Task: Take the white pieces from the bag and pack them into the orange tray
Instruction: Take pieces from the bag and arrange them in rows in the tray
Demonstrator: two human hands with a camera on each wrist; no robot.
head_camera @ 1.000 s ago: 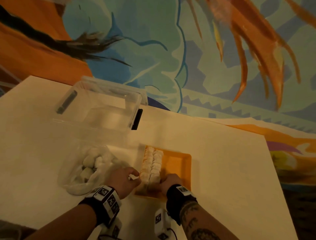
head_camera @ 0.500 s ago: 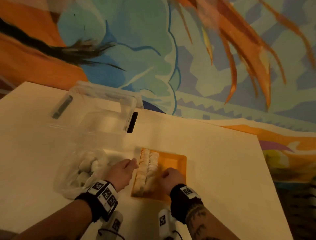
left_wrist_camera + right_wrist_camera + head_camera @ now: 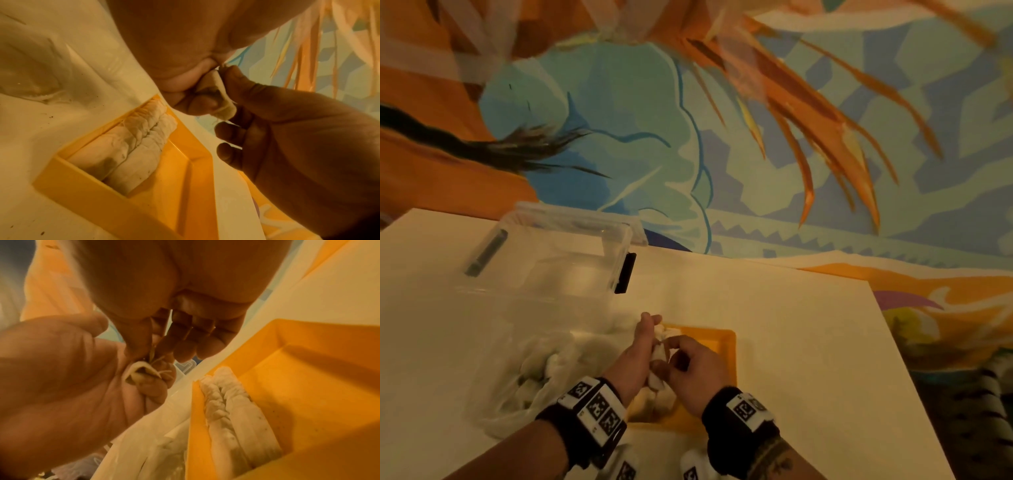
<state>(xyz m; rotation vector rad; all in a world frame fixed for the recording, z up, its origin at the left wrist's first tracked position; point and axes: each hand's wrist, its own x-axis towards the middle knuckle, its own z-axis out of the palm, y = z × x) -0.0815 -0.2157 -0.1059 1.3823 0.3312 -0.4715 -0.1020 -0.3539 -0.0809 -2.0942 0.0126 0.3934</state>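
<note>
The orange tray (image 3: 726,342) lies on the white table, with two rows of white pieces (image 3: 131,151) packed along its left side. Above the tray both hands meet around one white piece (image 3: 659,353). My left hand (image 3: 650,339) holds this piece (image 3: 139,371) with curled fingers, its index finger stretched forward. My right hand (image 3: 671,346) pinches the same piece (image 3: 220,95) between thumb and forefinger, its other fingers curled. Left of the tray lies the clear plastic bag (image 3: 527,377) with several white pieces inside.
A clear plastic box (image 3: 571,267) with black latches stands behind the bag at the back left. The white table (image 3: 808,342) ends at its right edge, beyond which a colourful patterned surface shows. The tray's right half (image 3: 308,378) is bare.
Both hands rose from the rows in the tray and came together above it with a white piece between them. The head view tilted upward.
</note>
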